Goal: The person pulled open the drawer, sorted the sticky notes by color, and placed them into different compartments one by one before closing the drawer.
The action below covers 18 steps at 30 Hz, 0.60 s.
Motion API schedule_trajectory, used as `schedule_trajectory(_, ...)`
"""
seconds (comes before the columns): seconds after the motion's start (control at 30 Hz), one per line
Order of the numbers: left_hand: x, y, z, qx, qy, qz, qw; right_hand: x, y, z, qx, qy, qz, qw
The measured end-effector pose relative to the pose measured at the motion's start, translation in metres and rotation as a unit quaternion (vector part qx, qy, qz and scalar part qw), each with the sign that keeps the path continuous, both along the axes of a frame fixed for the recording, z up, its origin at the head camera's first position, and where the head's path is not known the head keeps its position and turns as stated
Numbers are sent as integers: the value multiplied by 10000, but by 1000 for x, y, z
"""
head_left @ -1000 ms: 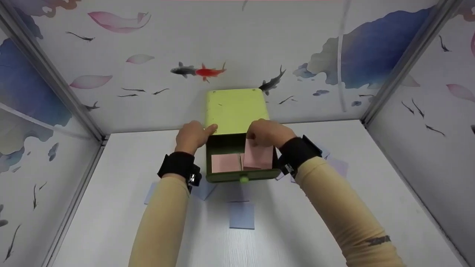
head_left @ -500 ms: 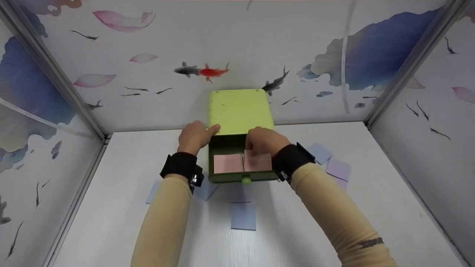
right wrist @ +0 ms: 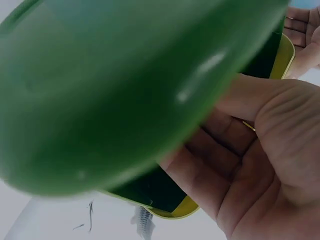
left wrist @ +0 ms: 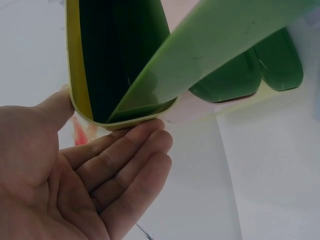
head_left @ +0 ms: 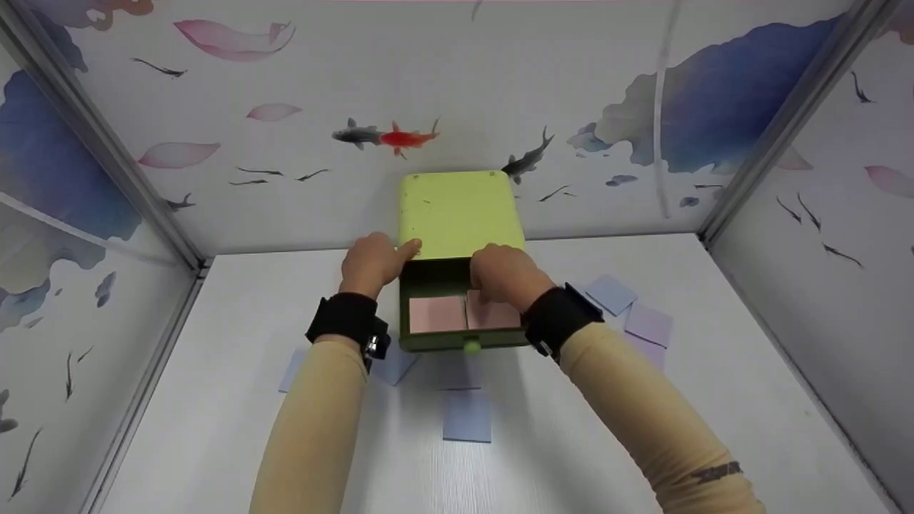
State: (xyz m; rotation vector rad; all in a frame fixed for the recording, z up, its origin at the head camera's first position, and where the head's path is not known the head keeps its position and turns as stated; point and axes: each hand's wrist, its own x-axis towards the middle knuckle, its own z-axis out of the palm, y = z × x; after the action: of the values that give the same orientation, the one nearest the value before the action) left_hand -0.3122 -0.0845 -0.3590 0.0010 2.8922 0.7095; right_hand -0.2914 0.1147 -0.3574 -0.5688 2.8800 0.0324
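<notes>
A lime-green box [head_left: 460,214] stands against the back wall with its dark green drawer [head_left: 428,343] pulled out. In the drawer's left compartment lies a pink square of paper [head_left: 437,314]; another pink square [head_left: 503,318] lies in the right compartment. My left hand [head_left: 370,264] holds the box's left front corner, with the thumb and fingers on adjoining sides in the left wrist view. My right hand [head_left: 508,271] reaches down into the right compartment over the pink paper. In the right wrist view the drawer wall [right wrist: 115,125] hides its fingertips, so I cannot tell whether they pinch the paper.
Blue paper squares lie in front of the drawer [head_left: 467,416] and at its left. Right of the box are a blue square [head_left: 611,293] and purple squares [head_left: 648,325] on the white table [head_left: 714,371]. Patterned panels enclose the back and sides.
My right hand has lowered the raised pink paper into the drawer's right compartment and now stays low there. My left hand keeps its hold on the box.
</notes>
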Motion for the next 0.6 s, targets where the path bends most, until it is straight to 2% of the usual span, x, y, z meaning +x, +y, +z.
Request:
schedule_trajectory(0.3, -1, 0, 0, 40, -67, 17, 10000, 1, 3, -3, 49, 160, -22, 9999)
schedule_trajectory(0.6, 0, 1, 1, 1, -42, 43, 10000, 0, 10, -2, -241, 40, 66, 9997)
